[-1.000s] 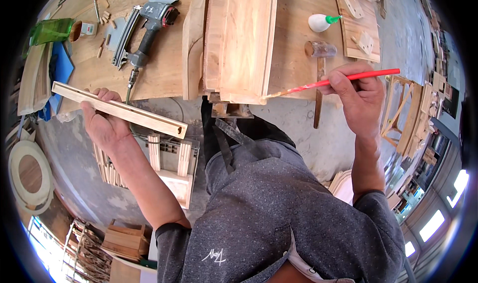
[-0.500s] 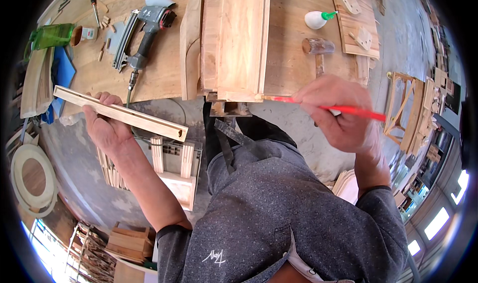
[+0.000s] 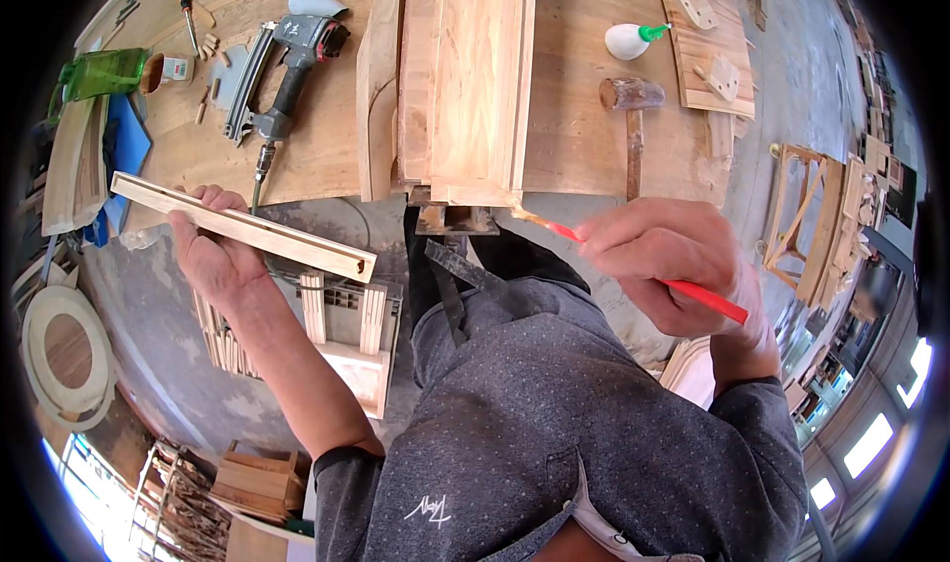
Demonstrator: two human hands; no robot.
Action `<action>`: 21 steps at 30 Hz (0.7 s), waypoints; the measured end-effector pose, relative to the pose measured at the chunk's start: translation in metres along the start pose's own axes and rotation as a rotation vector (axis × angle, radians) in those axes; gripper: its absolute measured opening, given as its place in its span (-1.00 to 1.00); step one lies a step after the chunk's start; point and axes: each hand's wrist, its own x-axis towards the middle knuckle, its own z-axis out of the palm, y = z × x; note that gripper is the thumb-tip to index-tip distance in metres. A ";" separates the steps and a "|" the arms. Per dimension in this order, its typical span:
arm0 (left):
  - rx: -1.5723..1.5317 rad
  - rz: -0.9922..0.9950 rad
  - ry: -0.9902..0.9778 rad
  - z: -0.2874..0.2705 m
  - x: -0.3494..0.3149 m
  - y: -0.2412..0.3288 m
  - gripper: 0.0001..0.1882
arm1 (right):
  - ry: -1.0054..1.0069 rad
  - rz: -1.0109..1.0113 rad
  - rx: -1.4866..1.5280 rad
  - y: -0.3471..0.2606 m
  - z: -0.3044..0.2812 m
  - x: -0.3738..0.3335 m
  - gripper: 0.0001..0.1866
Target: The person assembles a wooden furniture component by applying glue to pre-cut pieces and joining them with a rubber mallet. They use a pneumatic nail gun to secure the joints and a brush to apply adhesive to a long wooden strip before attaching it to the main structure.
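My left hand [image 3: 220, 257] is closed around a pale grooved wooden strip [image 3: 307, 248], held slantwise off the bench's near edge at the left. A small dark hole shows at the strip's right end. In my right hand [image 3: 675, 260] is a slim brush with a red handle [image 3: 708, 302], gripped like a pen. Its yellowish tip is at the near right corner of a long wooden panel [image 3: 480, 77]; whether they touch, I cannot tell. This panel lies lengthwise on the bench, its near end reaching the front edge.
On the wooden bench [image 3: 574, 137] stand a nail gun [image 3: 297, 67] with its hose, a mallet [image 3: 633, 95], a white glue bottle [image 3: 627, 40] with green cap and a green bottle [image 3: 99, 72]. A curved wooden piece [image 3: 378, 87] lies left of the panel. Below sits a crate [image 3: 356, 364] of wooden strips.
My right hand has moved nearer to me, and the brush now slants more steeply, its tip slightly off the panel's end face. My left hand and the strip have barely shifted.
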 end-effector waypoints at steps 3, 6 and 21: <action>0.005 0.005 0.004 0.001 0.000 -0.001 -0.61 | 0.012 0.045 0.026 0.001 -0.003 -0.001 -0.67; 0.013 0.004 0.001 0.001 0.002 -0.001 -0.62 | 0.035 0.076 0.035 0.001 -0.003 -0.001 -0.75; -0.006 0.021 0.075 0.003 0.013 -0.002 -0.63 | 0.743 0.041 0.095 0.073 -0.070 0.078 -0.92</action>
